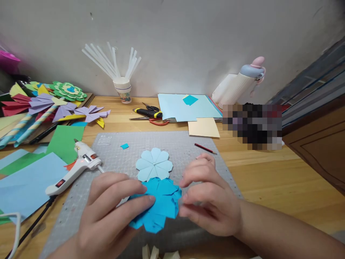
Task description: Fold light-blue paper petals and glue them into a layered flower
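My left hand (115, 205) is closed on a bright blue paper flower (164, 203), its fingers lying over the left part and the thumb hidden beneath. At the flower's right edge, my right hand (207, 196) has curled fingers, with the thumb and fingertips pinching a petal. The blue flower is held just above the grey cutting mat (113, 154). Partly covered by it, a flat light blue paper flower (154, 163) with rounded petals rests on the mat. A small blue paper scrap (124, 146) and a dark red pencil (205, 148) lie farther back.
A white hot glue gun (78, 165) with a black cord lies left, near coloured paper sheets (35, 183) and finished paper flowers (68, 90). Behind the mat are scissors (151, 119), a paper cup (122, 90) of white sticks, a paper stack (175, 106) and a tilted bottle (237, 86).
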